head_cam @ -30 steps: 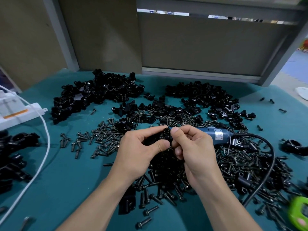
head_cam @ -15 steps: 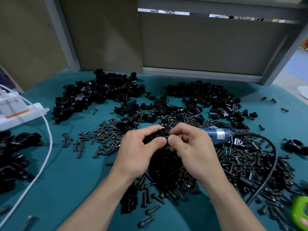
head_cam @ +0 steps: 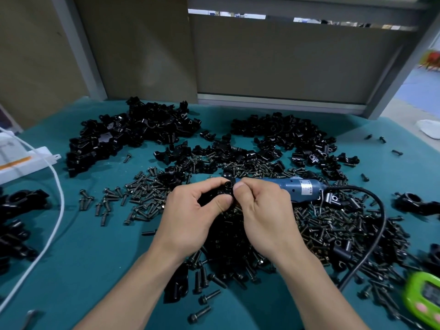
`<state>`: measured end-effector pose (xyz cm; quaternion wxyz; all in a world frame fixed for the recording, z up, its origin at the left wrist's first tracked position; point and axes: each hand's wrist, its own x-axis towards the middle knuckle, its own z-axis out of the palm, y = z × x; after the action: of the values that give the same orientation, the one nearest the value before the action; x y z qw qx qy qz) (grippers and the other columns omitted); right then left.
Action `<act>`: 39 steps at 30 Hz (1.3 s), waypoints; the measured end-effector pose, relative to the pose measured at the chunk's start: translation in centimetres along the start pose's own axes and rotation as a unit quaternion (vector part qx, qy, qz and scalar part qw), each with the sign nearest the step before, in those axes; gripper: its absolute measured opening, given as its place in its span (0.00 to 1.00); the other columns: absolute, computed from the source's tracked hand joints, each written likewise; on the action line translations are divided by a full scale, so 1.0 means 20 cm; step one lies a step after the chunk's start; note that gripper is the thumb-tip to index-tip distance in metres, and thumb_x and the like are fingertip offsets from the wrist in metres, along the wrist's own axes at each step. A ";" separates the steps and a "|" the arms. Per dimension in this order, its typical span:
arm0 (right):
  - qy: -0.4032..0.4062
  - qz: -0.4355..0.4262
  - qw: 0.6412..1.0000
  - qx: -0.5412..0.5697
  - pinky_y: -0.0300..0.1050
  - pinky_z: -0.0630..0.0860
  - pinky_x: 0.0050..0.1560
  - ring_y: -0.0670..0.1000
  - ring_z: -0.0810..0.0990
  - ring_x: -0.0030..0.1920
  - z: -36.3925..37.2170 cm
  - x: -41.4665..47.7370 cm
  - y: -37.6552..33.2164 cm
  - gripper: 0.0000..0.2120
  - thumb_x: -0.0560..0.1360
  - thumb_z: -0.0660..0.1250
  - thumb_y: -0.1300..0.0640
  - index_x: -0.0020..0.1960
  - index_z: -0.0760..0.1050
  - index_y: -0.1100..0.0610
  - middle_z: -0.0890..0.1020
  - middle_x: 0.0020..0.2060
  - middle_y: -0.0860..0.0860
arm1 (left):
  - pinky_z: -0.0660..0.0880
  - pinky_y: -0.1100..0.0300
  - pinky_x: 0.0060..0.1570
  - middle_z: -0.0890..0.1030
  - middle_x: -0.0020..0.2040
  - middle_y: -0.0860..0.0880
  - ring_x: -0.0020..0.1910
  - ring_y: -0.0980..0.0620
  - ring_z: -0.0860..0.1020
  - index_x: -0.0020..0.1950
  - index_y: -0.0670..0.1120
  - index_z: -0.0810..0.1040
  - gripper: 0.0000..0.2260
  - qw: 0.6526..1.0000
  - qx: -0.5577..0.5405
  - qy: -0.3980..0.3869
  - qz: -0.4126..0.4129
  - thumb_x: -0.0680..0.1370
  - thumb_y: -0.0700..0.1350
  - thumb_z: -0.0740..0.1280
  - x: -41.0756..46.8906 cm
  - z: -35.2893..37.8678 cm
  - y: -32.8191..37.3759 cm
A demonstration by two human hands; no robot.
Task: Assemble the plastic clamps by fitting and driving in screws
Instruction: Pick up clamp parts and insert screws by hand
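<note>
Left hand, fingers and thumb curled round a black plastic clamp, held above the table at the centre of the view. Right hand, thumb and forefinger pinched on a screw at the clamp's upper edge. Screw head turned up toward the camera, shank hidden, long axis not discernible. Both forearms entering from the bottom edge, wrists converging, backs of the hands uppermost.

Just behind the right knuckles, a blue electric screwdriver, long axis left to right, nose toward the hands. Any grip on it hidden from view. Black cable leaving its right end and curving down to the near right.

Beneath and right of the hands, a dense spread of loose screws; a thinner scatter to the left. Farther back, a left heap of clamp parts and a right heap of clamp parts. At far left, a white cable, a white box and more black clamps. At the near right corner, a green device, blurred.
</note>
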<state>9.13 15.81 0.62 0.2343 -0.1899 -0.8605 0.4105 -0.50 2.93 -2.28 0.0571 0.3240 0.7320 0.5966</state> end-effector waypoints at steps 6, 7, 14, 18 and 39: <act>-0.025 0.019 0.999 0.018 0.39 0.64 0.28 0.44 0.69 0.26 -0.04 0.00 0.00 0.22 0.84 0.61 0.44 0.34 0.71 0.51 0.76 0.24 0.47 | 0.73 0.76 0.54 0.83 0.51 0.71 0.55 0.70 0.81 0.57 0.64 0.83 0.12 1.000 0.015 -0.012 0.011 0.77 0.49 0.76 0.00 0.01 0.02; -0.036 0.014 0.999 0.026 0.39 0.66 0.29 0.44 0.71 0.27 -0.07 0.00 0.00 0.17 0.83 0.63 0.45 0.37 0.74 0.50 0.79 0.27 0.50 | 0.74 0.75 0.54 0.84 0.51 0.70 0.54 0.70 0.82 0.59 0.62 0.83 0.12 1.000 0.009 -0.008 0.006 0.76 0.52 0.75 0.00 0.01 0.03; -0.001 -0.004 0.999 -0.031 0.40 0.63 0.28 0.46 0.70 0.28 -0.03 0.01 -0.02 0.22 0.84 0.61 0.48 0.31 0.68 0.51 0.74 0.24 0.43 | 0.79 0.64 0.48 0.88 0.47 0.57 0.41 0.54 0.81 0.60 0.64 0.83 0.16 1.000 0.023 -0.001 0.009 0.73 0.62 0.70 -0.01 0.02 0.03; -0.051 0.009 0.999 0.016 0.41 0.64 0.29 0.44 0.70 0.27 -0.06 0.01 0.01 0.18 0.84 0.60 0.47 0.37 0.72 0.50 0.77 0.27 0.48 | 0.76 0.73 0.52 0.84 0.49 0.71 0.47 0.64 0.84 0.65 0.54 0.84 0.15 0.999 0.039 0.001 0.002 0.78 0.51 0.75 -0.01 0.02 0.02; -0.029 0.009 0.998 -0.045 0.38 0.65 0.30 0.44 0.71 0.28 -0.05 0.00 0.00 0.23 0.84 0.60 0.49 0.30 0.72 0.48 0.75 0.23 0.43 | 0.73 0.79 0.45 0.81 0.39 0.71 0.40 0.62 0.79 0.61 0.65 0.82 0.12 0.997 0.063 -0.025 0.038 0.79 0.53 0.73 -0.02 0.02 0.02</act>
<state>9.67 16.42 1.20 0.1963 -0.1959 -0.8830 0.3787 0.25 3.00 -2.09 0.0324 0.3691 0.7537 0.5429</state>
